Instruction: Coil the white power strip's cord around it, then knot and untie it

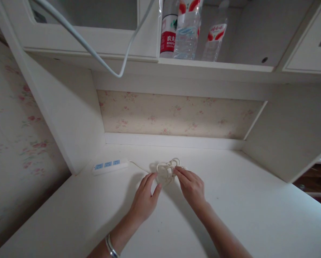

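A white power strip [123, 165] with blue socket faces lies on the white desktop to the left. Its pale cord [169, 166] runs right into a loose, tangled coil between my hands. My right hand [192, 185] pinches the coil's right side with its fingertips. At the lower left of the coil is my left hand [145, 197], thumb and fingers apart, fingertips by the cord; whether they touch it is hard to tell. A silver bangle [111, 245] circles the left wrist.
White side panels [66, 118] flank the desktop [160, 229]. Overhead, a shelf [216, 66] holds several plastic bottles [186, 36]. A bent pale-blue rod or cable [96, 55] hangs at upper left. Floral wallpaper [176, 114] covers the wall behind.
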Tool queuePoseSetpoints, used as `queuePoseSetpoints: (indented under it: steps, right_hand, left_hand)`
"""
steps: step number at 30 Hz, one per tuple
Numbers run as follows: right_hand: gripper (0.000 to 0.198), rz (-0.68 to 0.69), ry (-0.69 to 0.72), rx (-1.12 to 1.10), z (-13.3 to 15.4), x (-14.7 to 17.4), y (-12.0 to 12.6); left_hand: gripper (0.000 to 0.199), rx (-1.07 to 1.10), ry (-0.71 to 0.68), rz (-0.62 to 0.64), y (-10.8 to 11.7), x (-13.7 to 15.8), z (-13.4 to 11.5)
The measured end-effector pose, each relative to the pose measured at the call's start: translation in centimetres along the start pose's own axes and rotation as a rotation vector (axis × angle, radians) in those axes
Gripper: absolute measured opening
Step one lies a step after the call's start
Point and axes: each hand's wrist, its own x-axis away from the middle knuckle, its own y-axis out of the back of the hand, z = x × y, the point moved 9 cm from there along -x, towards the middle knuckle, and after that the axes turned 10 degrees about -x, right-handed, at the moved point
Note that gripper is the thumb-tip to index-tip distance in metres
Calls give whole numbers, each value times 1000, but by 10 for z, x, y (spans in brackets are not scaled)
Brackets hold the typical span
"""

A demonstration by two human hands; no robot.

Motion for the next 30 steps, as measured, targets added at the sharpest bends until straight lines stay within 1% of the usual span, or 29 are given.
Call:
queuePoseSetpoints:
  steps: [3, 6, 8, 10, 13, 15, 18, 21, 23, 26, 28, 30]
  right_hand:
    - [31, -63, 154, -56, 33, -6, -1]
    - [29, -90, 259, -122, 61, -11, -6]
    - [27, -79, 295, -159, 78, -13, -10]
    - [26, -48, 301, -206, 91, -15, -15]
    - [35, 51, 277, -307, 104, -16, -23]
    - [45, 113, 257, -371, 108, -14, -28]
    - [54, 147, 230, -441, 106, -10, -32]
    - [53, 133, 199, -495, 100, -4, -33]
    - [50, 81, 153, -511, 94, -1, -29]
    - [48, 7, 34, -434, 86, 1, -22]
    - [49, 9, -26, -324, 82, 1, -20]
    - [50, 27, -51, -219, 79, 0, -19]
  left_hand:
    - [41, 11, -2, -32, 4, 0, 3]
    - [41, 67, 1, -44, 9, 0, 5]
    - [41, 123, 5, -51, 13, 0, 5]
    - [41, 185, 10, -64, 16, -1, 6]
    - [38, 281, 45, -105, 20, -3, 12]
    - [35, 332, 75, -114, 21, -4, 17]
    - [26, 355, 110, -95, 22, -5, 23]
    - [16, 350, 148, -100, 27, -7, 28]
    - [13, 337, 168, -110, 29, -7, 29]
    - [13, 304, 191, -121, 31, -7, 27]
    - [14, 291, 201, -122, 30, -6, 26]
    - [15, 277, 191, -120, 30, -6, 25]
